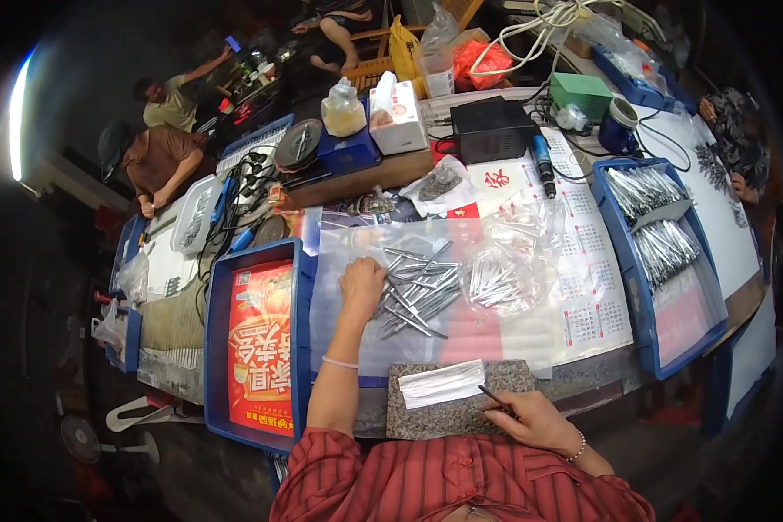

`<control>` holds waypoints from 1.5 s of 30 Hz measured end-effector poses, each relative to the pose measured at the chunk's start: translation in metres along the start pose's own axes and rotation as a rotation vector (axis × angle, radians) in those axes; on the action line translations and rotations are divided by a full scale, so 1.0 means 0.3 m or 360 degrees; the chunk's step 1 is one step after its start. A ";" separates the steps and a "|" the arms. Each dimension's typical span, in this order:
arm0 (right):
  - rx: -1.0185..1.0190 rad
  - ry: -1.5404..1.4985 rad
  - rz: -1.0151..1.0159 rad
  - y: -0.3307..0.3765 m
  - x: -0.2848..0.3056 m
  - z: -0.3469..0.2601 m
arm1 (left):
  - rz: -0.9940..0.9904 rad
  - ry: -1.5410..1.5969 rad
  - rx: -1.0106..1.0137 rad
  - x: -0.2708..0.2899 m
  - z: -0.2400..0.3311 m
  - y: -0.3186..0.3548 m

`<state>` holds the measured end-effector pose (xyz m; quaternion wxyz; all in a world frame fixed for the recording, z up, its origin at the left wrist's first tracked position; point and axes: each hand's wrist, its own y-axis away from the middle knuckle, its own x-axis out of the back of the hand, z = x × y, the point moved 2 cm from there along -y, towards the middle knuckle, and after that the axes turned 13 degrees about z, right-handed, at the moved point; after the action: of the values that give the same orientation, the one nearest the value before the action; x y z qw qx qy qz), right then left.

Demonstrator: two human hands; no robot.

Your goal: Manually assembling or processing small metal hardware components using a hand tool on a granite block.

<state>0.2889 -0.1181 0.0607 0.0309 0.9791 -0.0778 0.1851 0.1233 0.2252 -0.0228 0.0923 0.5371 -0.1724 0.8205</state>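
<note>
My left hand (363, 283), fingers curled, rests at the left edge of a loose pile of slim silver metal pieces (419, 291) on a clear plastic sheet (332, 326). Whatever it grips, if anything, is hidden. My right hand (531, 419) holds a thin dark pen-like tool (497, 399) that slants up and left. Beneath the tool's tip lies a speckled stone slab (406, 419), bearing a folded white paper (442, 384). Right of the pile, a clear plastic bag (502, 280) contains more slim silver pieces.
On the left stands a blue tray (213, 348) lined with red printed paper. A blue bin (709, 331) at right holds bundled silver pieces. Behind are a black box (494, 130), a tissue box (400, 126) and a blue hand tool (543, 165). Other people (161, 161) sit across and beside.
</note>
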 end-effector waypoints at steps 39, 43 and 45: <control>-0.0485 -0.0988 0.0060 -0.104 -0.076 -0.057 | -0.0279 0.2300 0.0100 0.383 0.331 0.606; -0.0522 -0.0749 -0.0007 -0.088 -0.055 -0.053 | -0.0263 0.2139 0.0009 0.393 0.314 0.612; -0.0517 -0.0701 -0.0031 -0.082 -0.054 -0.038 | -0.0262 0.2102 -0.0009 0.397 0.311 0.622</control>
<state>0.2741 -0.0905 0.0646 0.1718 0.9787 -0.1019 -0.0474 0.0914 0.0133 0.0854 0.2424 -0.0673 -0.0401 0.9670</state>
